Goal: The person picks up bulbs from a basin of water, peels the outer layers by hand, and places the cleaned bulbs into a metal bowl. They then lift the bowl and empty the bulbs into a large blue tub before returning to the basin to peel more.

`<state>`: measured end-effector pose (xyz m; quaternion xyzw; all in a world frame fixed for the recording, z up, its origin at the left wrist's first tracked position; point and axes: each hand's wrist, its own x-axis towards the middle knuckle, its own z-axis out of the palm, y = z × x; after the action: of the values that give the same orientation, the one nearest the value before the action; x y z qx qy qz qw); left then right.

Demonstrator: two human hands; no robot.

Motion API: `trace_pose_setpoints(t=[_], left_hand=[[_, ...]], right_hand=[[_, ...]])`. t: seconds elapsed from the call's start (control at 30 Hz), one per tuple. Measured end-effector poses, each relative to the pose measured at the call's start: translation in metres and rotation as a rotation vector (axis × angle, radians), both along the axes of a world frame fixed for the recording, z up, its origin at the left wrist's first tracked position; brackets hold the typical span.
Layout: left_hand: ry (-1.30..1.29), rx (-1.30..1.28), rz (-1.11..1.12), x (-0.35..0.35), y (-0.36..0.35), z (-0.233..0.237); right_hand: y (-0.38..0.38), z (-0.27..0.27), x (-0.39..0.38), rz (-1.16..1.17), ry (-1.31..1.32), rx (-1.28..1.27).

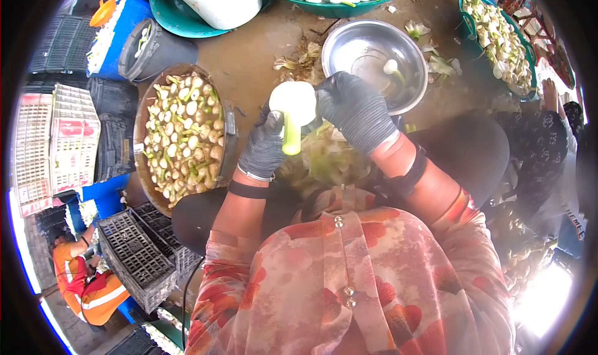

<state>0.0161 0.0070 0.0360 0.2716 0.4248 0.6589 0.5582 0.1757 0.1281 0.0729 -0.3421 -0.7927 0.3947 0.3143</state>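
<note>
A white bulb point(293, 103) with a short green stem pointing down is held up at the centre. My left hand point(264, 144), in a dark glove, is closed round its left side. At its right edge is my right hand point(358, 109), also gloved, with fingers curled together; whatever they pinch is hidden. Behind the right hand a steel bowl point(408, 87) holds one peeled bulb point(392, 67) with a green stem. Loose peelings point(327, 159) lie below the hands, between my legs.
On the left stands a round basin point(142, 168) of unpeeled bulbs, near black crates point(134, 249) and a grey bucket point(159, 53). Green tubs point(339, 9) of bulbs are ahead and at right. A person in orange point(87, 286) sits at lower left; another person's dark sleeve point(529, 143) is at right.
</note>
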Motion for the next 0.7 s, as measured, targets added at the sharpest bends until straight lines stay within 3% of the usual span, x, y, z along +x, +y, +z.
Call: trace_pose_setpoints(t=[0.1, 0.13, 0.2, 0.27, 0.33, 0.4, 0.53, 0.6, 0.7], left_hand=[[0.045, 0.067, 0.002, 0.009, 0.001, 0.032], [0.037, 0.098, 0.003, 0.014, 0.002, 0.042], [-0.006, 0.141, -0.209, -0.009, 0.001, 0.023], [-0.101, 0.138, -0.201, 0.007, 0.000, 0.054], [-0.247, 0.096, -0.167, 0.015, 0.000, 0.074], [-0.221, 0.076, -0.130, -0.017, -0.005, 0.022], [-0.186, 0.065, 0.022, -0.015, -0.004, 0.022], [-0.045, 0.038, 0.029, -0.012, 0.000, 0.015], [-0.262, 0.078, -0.029, -0.007, 0.006, 0.006]], right_hand=[[0.007, 0.014, 0.000, 0.124, 0.089, -0.336], [0.008, 0.013, 0.000, 0.185, 0.154, -0.572], [0.013, -0.017, -0.008, 0.280, -0.025, -0.293], [0.017, -0.061, -0.015, 0.357, -0.283, -0.067], [0.017, -0.081, -0.015, 0.352, -0.271, 0.046], [0.023, -0.079, -0.010, 0.301, -0.101, 0.016], [0.021, 0.006, 0.013, 0.253, 0.302, -0.303], [0.010, 0.035, 0.015, 0.226, 0.309, -0.490], [0.004, 0.017, 0.007, 0.169, 0.241, -0.249]])
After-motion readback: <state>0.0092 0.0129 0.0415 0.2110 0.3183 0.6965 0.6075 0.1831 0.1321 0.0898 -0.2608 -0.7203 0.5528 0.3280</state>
